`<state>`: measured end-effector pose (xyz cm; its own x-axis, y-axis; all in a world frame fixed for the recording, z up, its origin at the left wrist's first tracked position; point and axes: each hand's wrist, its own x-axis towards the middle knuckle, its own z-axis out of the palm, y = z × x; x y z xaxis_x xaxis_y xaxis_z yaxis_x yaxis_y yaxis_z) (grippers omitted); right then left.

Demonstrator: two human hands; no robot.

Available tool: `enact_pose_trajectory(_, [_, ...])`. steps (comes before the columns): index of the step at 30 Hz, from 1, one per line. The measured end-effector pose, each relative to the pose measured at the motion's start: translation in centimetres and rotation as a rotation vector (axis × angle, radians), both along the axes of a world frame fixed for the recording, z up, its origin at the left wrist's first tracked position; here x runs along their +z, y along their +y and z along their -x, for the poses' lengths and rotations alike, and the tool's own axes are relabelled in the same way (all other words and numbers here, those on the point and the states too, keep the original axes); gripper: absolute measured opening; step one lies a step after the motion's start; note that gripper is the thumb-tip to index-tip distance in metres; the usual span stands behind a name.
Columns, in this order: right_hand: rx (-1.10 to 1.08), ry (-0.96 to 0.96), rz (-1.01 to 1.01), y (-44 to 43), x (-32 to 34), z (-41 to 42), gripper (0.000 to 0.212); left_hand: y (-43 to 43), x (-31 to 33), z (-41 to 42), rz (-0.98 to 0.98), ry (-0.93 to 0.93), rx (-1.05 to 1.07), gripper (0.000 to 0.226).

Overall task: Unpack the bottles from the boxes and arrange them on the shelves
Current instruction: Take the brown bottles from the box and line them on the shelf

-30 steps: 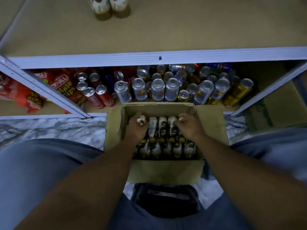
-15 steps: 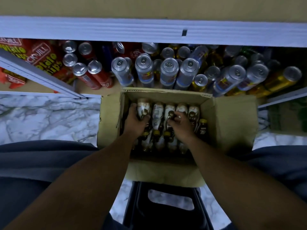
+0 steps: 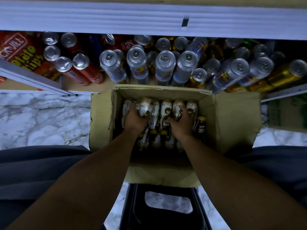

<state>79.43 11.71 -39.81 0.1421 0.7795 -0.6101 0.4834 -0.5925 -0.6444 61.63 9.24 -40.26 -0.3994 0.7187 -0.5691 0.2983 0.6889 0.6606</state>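
Step in hand: the pick, not yet the lift-out. Everything is placed relative to the open brown cardboard box (image 3: 162, 92).

- Inside the box: brown-and-white labelled drink bottles (image 3: 166, 110) with gold caps, lying on their sides in packed rows. The box looks close to full.
- Left hand (image 3: 134, 119), in the box on the left: fingers curled round one bottle (image 3: 143, 107) in the far row.
- Right hand (image 3: 181, 123), in the box right of centre: fingers wrapped round another far-row bottle (image 3: 177, 103). Both bottles are touching their neighbours. I can't tell if either is clear of the row beneath.
- Just beyond the box's far wall: a low shelf crowded with silver-topped drink cans (image 3: 164, 63), red potato-chip bags (image 3: 21, 50) at its left end.
- Above and beyond that: the white metal shelf rail (image 3: 149, 19).
- Under the box's near edge: a black plastic stool (image 3: 159, 205). The white marble-pattern floor (image 3: 33, 117) is left of the box.

My read on the next move: pull both bottles straight up so the packed neighbours don't drag, then carry them over the far wall. The can shelf looks full, so they likely need a different shelf level. Stand them upright there.
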Motion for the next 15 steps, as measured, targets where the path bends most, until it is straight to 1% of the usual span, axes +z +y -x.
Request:
enact_pose_trajectory(3, [-0.007,-0.023,-0.026,-0.9,-0.1,0.2,0.069,-0.1,0.1,0.0,-0.003,-0.008,-0.044,0.09])
enact_pose_trajectory(7, [0.009,-0.047,-0.061,-2.1,0.0,0.4,0.065,-1.0,0.6,0.2,-0.043,-0.085,-0.015,0.087])
enact_pose_trajectory(12, [-0.103,0.052,-0.132,-1.7,-0.3,0.8,0.065,-1.6,0.8,-0.3,-0.073,-0.145,0.076,0.081])
enact_pose_trajectory(15, [-0.176,0.056,-0.123,-1.7,-0.6,0.7,0.066,-1.5,0.8,-0.5,-0.095,-0.151,0.122,0.076])
